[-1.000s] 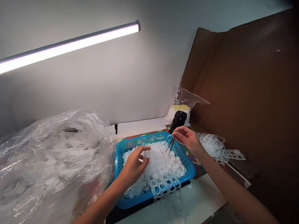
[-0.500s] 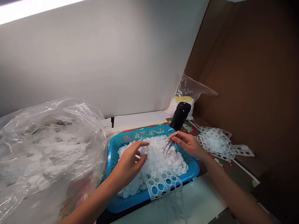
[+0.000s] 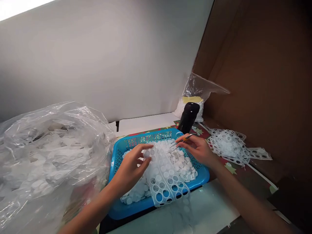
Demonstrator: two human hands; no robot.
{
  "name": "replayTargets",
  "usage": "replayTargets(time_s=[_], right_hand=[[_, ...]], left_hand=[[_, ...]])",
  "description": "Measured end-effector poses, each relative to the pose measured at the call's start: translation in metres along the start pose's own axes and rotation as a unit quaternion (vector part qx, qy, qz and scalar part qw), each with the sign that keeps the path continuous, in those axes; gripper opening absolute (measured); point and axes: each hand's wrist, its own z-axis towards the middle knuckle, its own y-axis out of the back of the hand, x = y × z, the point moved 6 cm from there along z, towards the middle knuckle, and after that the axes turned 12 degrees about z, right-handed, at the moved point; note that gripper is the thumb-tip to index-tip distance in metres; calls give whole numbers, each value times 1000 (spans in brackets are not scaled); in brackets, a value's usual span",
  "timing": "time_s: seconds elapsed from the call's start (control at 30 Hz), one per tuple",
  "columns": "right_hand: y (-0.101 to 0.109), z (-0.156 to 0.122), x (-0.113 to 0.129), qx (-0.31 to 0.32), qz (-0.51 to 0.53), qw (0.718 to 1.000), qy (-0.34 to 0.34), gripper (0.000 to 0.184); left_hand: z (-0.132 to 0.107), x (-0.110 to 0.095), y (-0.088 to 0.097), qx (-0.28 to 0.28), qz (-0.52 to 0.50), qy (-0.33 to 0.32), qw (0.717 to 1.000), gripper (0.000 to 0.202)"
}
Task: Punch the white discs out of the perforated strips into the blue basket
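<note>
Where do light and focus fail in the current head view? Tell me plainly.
In the head view, the long white tube light is blown out; in that view too, glare streaks the crumpled clear plastic bag, the tall brown cardboard sheet darkens into shadow, and the slim orange-marked two-pronged tool in the bare right hand has soft tips that blend with the round white discs.
</note>
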Motion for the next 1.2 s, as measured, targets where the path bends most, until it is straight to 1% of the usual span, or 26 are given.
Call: replayTargets(time_s=[0.07,0.13,0.17,0.23,0.33,0.4,0.47,0.6,0.7,0.8,0.87,0.97,1.03,1.1,1.2], right_hand=[[3,-1,4,-43,34,998,32,13],[2,-2,10,-63,78,993,64,11],[-1,-2,14,-63,98,990,76,10],[-9,-2,22,-39,112,989,88,9],[-19,-6,33,-6,56,993,99,12],[-21,-10,36,-6,25,995,93,14],[-21,-14,34,-13,21,997,74,14],[-20,-18,28,-15,44,997,60,14],[-16,-16,25,-38,76,995,56,9],[-11,-12,20,-60,106,992,19,6],[-8,-10,14,-72,126,989,-15,8],[-9,-8,5,-57,143,985,-77,13],[-12,-9,3,-38,145,984,-96,14],[-14,-10,8,-33,130,988,-80,13],[-20,-14,22,-19,80,996,-16,10]], left_hand=[[0,0,0,2,-8,1,1000,28],[-1,0,0,3,-15,3,1000,30],[-1,0,0,3,-17,5,1000,31],[-1,0,0,5,-20,6,1000,33],[-2,-1,-1,10,-16,0,1000,37],[-2,-4,0,11,-10,-6,1000,37],[-1,-5,1,9,-4,-8,1000,37],[0,-5,2,8,12,-8,1000,39],[0,-2,0,13,14,-9,1000,34],[1,1,-3,18,10,-7,1000,30],[0,3,-3,17,10,2,1000,30],[0,6,-1,-3,10,12,1000,32],[0,5,1,-20,6,7,1000,33],[0,1,2,-30,-4,-6,1000,32],[0,-5,5,-39,-21,-24,999,32]])
